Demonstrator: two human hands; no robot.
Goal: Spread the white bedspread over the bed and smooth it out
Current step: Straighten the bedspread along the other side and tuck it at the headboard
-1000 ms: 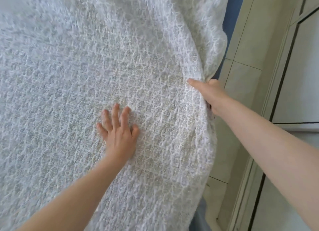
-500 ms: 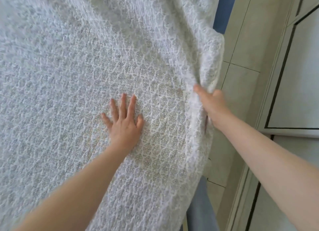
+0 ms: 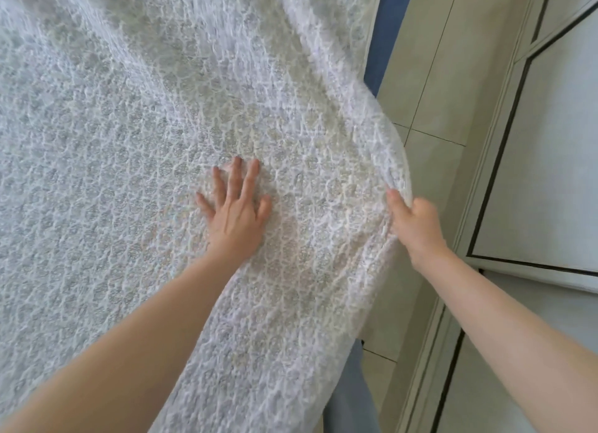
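The white bedspread already covers the bed, so this looks like the smoothing step: the left hand lies flat on it with fingers splayed, holding nothing, while the right hand has its fingers closed on the bunched side edge. The next move likely calls for drawing that edge outward and down to flatten the folds beside it.

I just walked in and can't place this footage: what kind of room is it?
Most likely a bedroom. A white bedspread covers a bed, with a blue layer showing beneath its edge. Beside it are a pale tiled floor and white panelled doors, probably a wardrobe.
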